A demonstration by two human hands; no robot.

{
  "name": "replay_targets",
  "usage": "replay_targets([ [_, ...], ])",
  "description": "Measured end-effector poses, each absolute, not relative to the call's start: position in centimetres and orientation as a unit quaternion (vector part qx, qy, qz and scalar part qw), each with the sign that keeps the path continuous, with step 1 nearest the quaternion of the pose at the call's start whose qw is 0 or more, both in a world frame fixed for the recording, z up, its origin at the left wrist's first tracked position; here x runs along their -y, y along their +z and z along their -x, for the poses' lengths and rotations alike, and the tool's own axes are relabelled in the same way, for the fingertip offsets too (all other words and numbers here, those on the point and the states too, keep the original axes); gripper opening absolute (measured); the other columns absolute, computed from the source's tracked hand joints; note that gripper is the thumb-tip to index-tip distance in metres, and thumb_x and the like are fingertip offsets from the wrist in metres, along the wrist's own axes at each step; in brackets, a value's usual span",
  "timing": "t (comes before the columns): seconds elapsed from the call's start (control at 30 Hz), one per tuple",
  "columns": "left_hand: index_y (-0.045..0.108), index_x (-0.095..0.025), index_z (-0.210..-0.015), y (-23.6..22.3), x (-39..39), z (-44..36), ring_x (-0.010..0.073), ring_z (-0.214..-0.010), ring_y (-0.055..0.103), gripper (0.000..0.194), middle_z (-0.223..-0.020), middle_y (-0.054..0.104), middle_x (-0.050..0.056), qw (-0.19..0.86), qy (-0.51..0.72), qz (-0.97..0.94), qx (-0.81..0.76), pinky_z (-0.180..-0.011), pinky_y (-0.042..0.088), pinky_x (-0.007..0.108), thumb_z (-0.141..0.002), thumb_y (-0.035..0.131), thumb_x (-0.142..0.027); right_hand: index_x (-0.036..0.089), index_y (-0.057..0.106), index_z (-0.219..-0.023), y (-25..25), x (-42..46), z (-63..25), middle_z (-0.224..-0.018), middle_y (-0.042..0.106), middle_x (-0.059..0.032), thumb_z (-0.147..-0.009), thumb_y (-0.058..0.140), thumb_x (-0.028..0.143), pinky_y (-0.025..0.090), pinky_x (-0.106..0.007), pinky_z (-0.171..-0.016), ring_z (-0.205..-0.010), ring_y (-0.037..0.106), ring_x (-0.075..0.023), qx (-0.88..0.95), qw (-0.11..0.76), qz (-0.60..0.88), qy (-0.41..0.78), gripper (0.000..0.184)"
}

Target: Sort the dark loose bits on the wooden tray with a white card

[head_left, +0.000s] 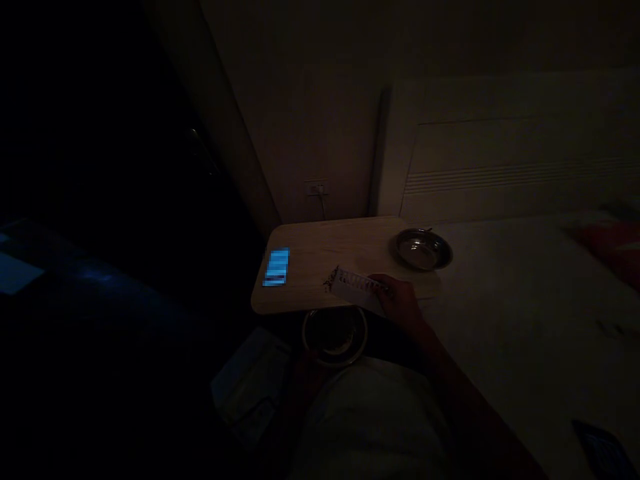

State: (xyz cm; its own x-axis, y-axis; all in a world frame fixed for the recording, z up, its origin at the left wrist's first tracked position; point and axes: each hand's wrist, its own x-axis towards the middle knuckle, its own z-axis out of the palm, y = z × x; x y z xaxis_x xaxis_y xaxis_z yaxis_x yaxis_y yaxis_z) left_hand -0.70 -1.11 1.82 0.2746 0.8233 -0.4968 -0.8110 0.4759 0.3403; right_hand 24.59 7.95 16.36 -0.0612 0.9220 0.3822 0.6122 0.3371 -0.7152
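My right hand [400, 300] is closed around a white flat piece, like card or folded paper [357, 290], with a row of dark marks along its upper edge. Its far end touches the tabletop beside a small scatter of dark bits [329, 280]. Below the near table edge is a round metal bowl [305, 333]; its inside is too dark to make out. My left hand [309, 370], dim in shadow, grips this bowl at its lower left rim. A second metal bowl [424, 250] stands on the table's right end, past my right hand.
A lit phone [277, 267] lies at the left of the small wooden table [320, 240]. Behind it is a wall socket [317, 188] with a plug and cable. A bed [510, 287] adjoins on the right, with a dark tablet-like object [603, 447]. The room is very dark.
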Motion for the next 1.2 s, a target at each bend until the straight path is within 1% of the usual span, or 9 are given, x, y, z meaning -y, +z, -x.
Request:
replay_targets([
  [0.13,0.064,-0.012,-0.126,2.0,0.8,0.9,0.0412,-0.131,0.054,0.051,-0.114,0.076,0.016,0.799,0.501,0.003,-0.333,-0.116,0.028,0.065,-0.077,0.061,-0.025,0.023,0.074,-0.112,16.3,-8.4,-24.7,-0.106,0.078,-0.0078,-0.092,0.055,0.028,0.058,-0.037,-0.082,-0.091,0.074,-0.0251,0.693,0.408,0.573,0.161,0.028],
  [0.23,0.066,-0.013,-0.122,2.3,0.7,1.0,0.0370,-0.126,0.060,0.045,-0.106,0.078,0.013,0.794,0.506,0.013,-0.337,-0.117,0.028,0.061,-0.078,0.059,-0.020,0.023,0.073,-0.113,16.2,-8.8,-24.7,-0.103,0.078,-0.0079,-0.092,0.055,0.029,0.058,-0.037,-0.080,-0.086,0.075,-0.0250,0.681,0.410,0.588,0.150,0.028],
  [0.37,0.068,-0.017,-0.118,2.4,0.9,0.9,0.0325,-0.120,0.064,0.039,-0.107,0.079,0.009,0.790,0.513,0.016,-0.336,-0.119,0.028,0.056,-0.079,0.060,-0.018,0.023,0.073,-0.112,16.3,-9.2,-24.3,-0.107,0.078,-0.0070,-0.092,0.055,0.028,0.057,-0.036,-0.083,-0.092,0.074,-0.0249,0.689,0.417,0.573,0.151,0.027],
  [0.6,0.065,-0.016,-0.124,1.5,0.9,0.7,0.0342,-0.125,0.061,0.047,-0.104,0.079,0.010,0.747,0.538,0.007,-0.390,-0.117,0.033,0.056,-0.077,0.060,-0.017,0.024,0.074,-0.109,16.9,-9.2,-24.4,-0.105,0.078,-0.0071,-0.090,0.057,0.023,0.057,-0.036,-0.083,-0.088,0.074,-0.0248,0.712,0.390,0.561,0.163,0.026],
  [0.67,0.067,-0.015,-0.121,1.5,0.8,0.6,0.0358,-0.128,0.059,0.045,-0.107,0.078,0.011,0.755,0.531,0.007,-0.385,-0.116,0.034,0.057,-0.077,0.060,-0.019,0.024,0.074,-0.109,16.9,-9.3,-24.4,-0.105,0.078,-0.0067,-0.090,0.057,0.023,0.057,-0.036,-0.083,-0.087,0.074,-0.0245,0.710,0.394,0.562,0.160,0.026],
  [0.8,0.071,-0.012,-0.109,1.5,0.8,0.4,0.0366,-0.130,0.056,0.035,-0.101,0.079,0.013,0.747,0.536,-0.002,-0.394,-0.119,0.031,0.054,-0.076,0.062,-0.016,0.023,0.073,-0.112,16.9,-10.0,-23.9,-0.108,0.078,-0.0069,-0.092,0.055,0.024,0.056,-0.037,-0.086,-0.093,0.074,-0.0248,0.715,0.405,0.549,0.152,0.027],
  [0.93,0.070,-0.014,-0.113,1.5,1.0,0.5,0.0380,-0.133,0.053,0.040,-0.108,0.078,0.013,0.746,0.548,0.001,-0.378,-0.118,0.030,0.058,-0.074,0.063,-0.016,0.023,0.074,-0.111,16.9,-10.2,-23.6,-0.109,0.077,-0.0069,-0.092,0.054,0.023,0.056,-0.037,-0.086,-0.095,0.073,-0.0248,0.725,0.395,0.545,0.147,0.027],
  [1.07,0.070,-0.012,-0.113,1.9,1.1,0.5,0.0380,-0.129,0.056,0.040,-0.104,0.079,0.014,0.768,0.529,-0.004,-0.362,-0.117,0.030,0.058,-0.074,0.063,-0.016,0.023,0.074,-0.111,17.1,-9.9,-24.0,-0.109,0.077,-0.0068,-0.091,0.055,0.021,0.056,-0.038,-0.089,-0.097,0.073,-0.0261,0.730,0.384,0.546,0.146,0.028],
  [1.2,0.068,-0.008,-0.114,2.5,1.0,0.3,0.0378,-0.124,0.061,0.040,-0.102,0.079,0.015,0.783,0.503,0.009,-0.366,-0.117,0.031,0.059,-0.078,0.060,-0.022,0.023,0.073,-0.113,17.3,-9.9,-23.8,-0.111,0.077,-0.0063,-0.091,0.055,0.020,0.056,-0.037,-0.088,-0.098,0.073,-0.0252,0.733,0.387,0.540,0.144,0.029],
])
